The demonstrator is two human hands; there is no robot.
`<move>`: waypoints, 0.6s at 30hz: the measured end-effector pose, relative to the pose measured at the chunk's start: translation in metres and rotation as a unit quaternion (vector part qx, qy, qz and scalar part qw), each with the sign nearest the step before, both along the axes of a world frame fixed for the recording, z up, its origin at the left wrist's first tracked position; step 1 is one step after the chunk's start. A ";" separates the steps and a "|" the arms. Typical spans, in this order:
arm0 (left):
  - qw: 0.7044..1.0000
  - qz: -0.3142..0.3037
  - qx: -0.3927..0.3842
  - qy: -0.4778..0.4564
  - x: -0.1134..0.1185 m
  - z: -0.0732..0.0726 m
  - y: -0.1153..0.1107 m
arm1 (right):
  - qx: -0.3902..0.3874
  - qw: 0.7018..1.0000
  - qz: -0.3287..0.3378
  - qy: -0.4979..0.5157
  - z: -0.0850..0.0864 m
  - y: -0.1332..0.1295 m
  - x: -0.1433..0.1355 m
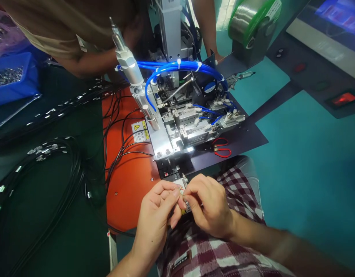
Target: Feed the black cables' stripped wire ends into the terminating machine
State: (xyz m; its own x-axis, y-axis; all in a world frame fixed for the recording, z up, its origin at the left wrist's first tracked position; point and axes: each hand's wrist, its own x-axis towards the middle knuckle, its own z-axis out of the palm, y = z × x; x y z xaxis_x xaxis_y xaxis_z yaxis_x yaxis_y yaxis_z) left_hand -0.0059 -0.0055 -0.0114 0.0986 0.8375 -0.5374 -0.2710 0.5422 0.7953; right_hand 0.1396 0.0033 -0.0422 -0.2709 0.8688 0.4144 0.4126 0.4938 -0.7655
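Observation:
My left hand [156, 215] and my right hand [209, 206] meet close together just below the front edge of a small machine [177, 127]. Between their fingertips they pinch a small metal and white part [181, 188] with a yellow-marked piece under it. The fingers hide most of the part. Above the hands, the machine's steel plate carries pneumatic cylinders, a grey cylinder [128, 63] and blue air hoses [177, 66]. It stands on an orange base [128, 181]. My lap in checked cloth [212, 250] is under the hands.
Bundles of black cables with metal ends [50, 154] lie to the left on the dark table. A blue bin of small metal parts [10, 77] sits far left. Another person leans in at the top. A solder spool [249, 19] and red-handled scissors [222, 148] are on the right.

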 end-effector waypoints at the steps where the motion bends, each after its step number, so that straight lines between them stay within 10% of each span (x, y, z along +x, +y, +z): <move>1: 1.000 -0.002 0.005 0.011 0.000 -0.001 -0.001 | 0.037 0.999 0.006 -0.032 0.001 0.000 0.001; 4: 1.000 -0.005 0.014 0.023 0.000 -0.003 -0.002 | 0.038 0.997 0.021 -0.061 0.004 0.002 0.002; 7: 1.000 -0.002 0.012 0.005 0.000 -0.001 0.000 | -0.125 0.992 0.005 0.024 0.007 0.004 0.002; 12: 0.999 -0.010 -0.002 -0.034 -0.001 0.003 0.002 | -0.401 0.884 0.073 0.229 0.008 0.011 0.002; 18: 0.997 -0.057 -0.028 -0.050 -0.004 0.006 0.005 | -0.441 0.842 0.183 0.252 0.006 0.032 0.014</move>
State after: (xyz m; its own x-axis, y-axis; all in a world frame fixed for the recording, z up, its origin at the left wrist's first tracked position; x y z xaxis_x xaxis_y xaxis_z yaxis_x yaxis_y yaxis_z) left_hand -0.0096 -0.0008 -0.0055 0.2478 0.7864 -0.5658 -0.2819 0.6173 0.7345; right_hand 0.1536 0.0353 -0.0363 -0.5701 0.7951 -0.2070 -0.1295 -0.3357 -0.9330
